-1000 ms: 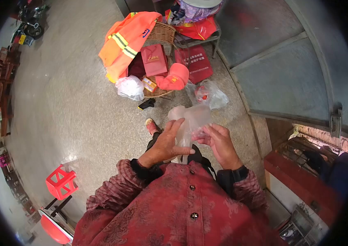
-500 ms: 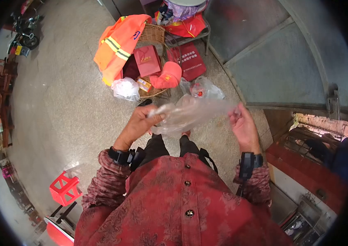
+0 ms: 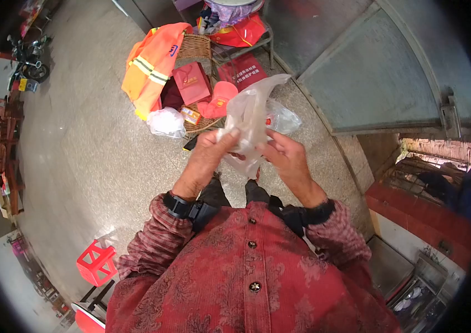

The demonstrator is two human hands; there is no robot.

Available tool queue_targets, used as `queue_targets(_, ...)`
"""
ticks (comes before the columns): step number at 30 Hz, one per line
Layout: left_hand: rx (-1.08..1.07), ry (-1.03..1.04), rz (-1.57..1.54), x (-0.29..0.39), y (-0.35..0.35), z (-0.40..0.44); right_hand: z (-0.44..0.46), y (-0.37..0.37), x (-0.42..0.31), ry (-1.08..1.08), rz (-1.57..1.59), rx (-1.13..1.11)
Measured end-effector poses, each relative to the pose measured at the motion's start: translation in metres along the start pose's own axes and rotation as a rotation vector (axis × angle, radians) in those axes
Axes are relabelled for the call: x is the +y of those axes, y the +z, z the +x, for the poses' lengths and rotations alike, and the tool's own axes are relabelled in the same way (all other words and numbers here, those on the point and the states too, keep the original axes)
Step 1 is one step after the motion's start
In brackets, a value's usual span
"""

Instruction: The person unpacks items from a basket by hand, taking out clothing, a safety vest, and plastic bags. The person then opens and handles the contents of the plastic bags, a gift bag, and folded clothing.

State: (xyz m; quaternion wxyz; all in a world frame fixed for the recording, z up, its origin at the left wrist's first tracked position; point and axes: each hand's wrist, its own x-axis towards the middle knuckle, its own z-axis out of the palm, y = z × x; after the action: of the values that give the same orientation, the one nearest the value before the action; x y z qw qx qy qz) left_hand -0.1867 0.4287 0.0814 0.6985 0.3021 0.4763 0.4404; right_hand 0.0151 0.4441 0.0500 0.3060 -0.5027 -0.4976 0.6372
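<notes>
A thin translucent plastic bag (image 3: 251, 114) is held up in front of my body, its upper end flaring to the right. My left hand (image 3: 205, 158) pinches its left side between thumb and fingers. On the right side, my right hand (image 3: 288, 164) has its fingers closed on the bag's lower part. Beyond the bag stands a wicker chair (image 3: 195, 48) with an orange reflective jacket (image 3: 149, 69), a red paper bag (image 3: 191, 83), a red cap (image 3: 218, 100) and a small orange box (image 3: 190, 115).
A white plastic bag (image 3: 166, 122) hangs by the chair; another clear bag (image 3: 284, 117) lies on the floor. A red booklet-like bag (image 3: 242, 72) is behind. Red stool (image 3: 97, 263) at lower left, metal door (image 3: 374, 77) at right, motorcycle (image 3: 29, 65) at upper left.
My hands moved apart, stretching the bag sideways, then came back together. The bag now stands upright between them. The view has shifted slightly.
</notes>
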Motion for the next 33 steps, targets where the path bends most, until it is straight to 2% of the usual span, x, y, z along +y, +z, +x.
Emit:
queue_targets(1, -0.078, -0.034, 0.067, -0.001, 0.004, -0.003, 0.013, 0.007, 0.007, -0.013, -0.048, 0.001)
queue_targets(3, -0.077, -0.022, 0.084, -0.010, 0.003, -0.006, 0.017, 0.004, 0.009, -0.025, -0.095, 0.004)
queue_targets(5, 0.187, 0.053, -0.031, -0.019, -0.016, -0.010, 0.012, -0.019, 0.001, 0.111, 0.178, 0.057)
queue_targets(6, 0.245, 0.043, -0.143, -0.021, -0.028, -0.013, 0.009, -0.032, -0.001, 0.126, 0.258, 0.154)
queue_targets(9, 0.300, 0.020, -0.197, -0.031, -0.063, -0.017, -0.001, -0.074, -0.011, 0.119, 0.522, 0.344)
queue_targets(10, 0.297, 0.015, -0.175, -0.031, -0.062, -0.019, -0.004, -0.073, -0.015, 0.119, 0.516, 0.340)
queue_targets(12, 0.252, -0.019, -0.200, -0.033, -0.050, -0.021, -0.013, -0.061, -0.023, 0.106, 0.333, 0.205)
queue_targets(14, 0.174, -0.083, -0.177, -0.033, -0.035, -0.021, -0.013, -0.028, -0.022, 0.225, 0.114, 0.054)
queue_targets(15, 0.175, -0.078, -0.179, -0.033, -0.028, -0.020, -0.008, -0.014, -0.006, 0.245, 0.103, -0.034)
queue_targets(16, 0.155, -0.068, -0.056, -0.033, -0.020, -0.020, -0.002, -0.001, 0.010, 0.264, 0.091, -0.122)
queue_targets(18, 0.111, -0.079, 0.239, -0.021, -0.007, -0.029, 0.003, 0.025, 0.013, 0.313, 0.193, -0.141)
queue_targets(19, 0.120, -0.076, 0.239, -0.022, -0.010, -0.032, 0.006, 0.032, 0.016, 0.365, 0.298, -0.154)
queue_targets(21, 0.097, -0.011, 0.279, -0.027, -0.022, -0.038, 0.014, 0.030, 0.021, 0.311, 0.287, -0.145)
queue_targets(24, 0.132, 0.006, 0.161, -0.044, -0.049, -0.045, 0.017, -0.005, -0.004, 0.222, 0.136, -0.190)
queue_targets(26, 0.186, -0.028, 0.101, -0.049, -0.057, -0.053, 0.016, -0.022, -0.022, 0.129, 0.030, -0.055)
queue_targets(29, 0.238, 0.047, 0.078, -0.055, -0.044, -0.052, 0.010, -0.016, -0.024, 0.181, -0.003, -0.011)
queue_targets(30, 0.245, 0.053, 0.073, -0.058, -0.043, -0.049, 0.013, -0.006, -0.006, 0.253, -0.020, -0.061)
queue_targets(32, 0.145, 0.075, 0.396, -0.069, -0.040, -0.043, 0.011, 0.022, 0.015, 0.273, 0.064, -0.246)
queue_targets(33, 0.152, 0.073, 0.394, -0.068, -0.037, -0.042, 0.016, 0.034, 0.028, 0.276, 0.062, -0.253)
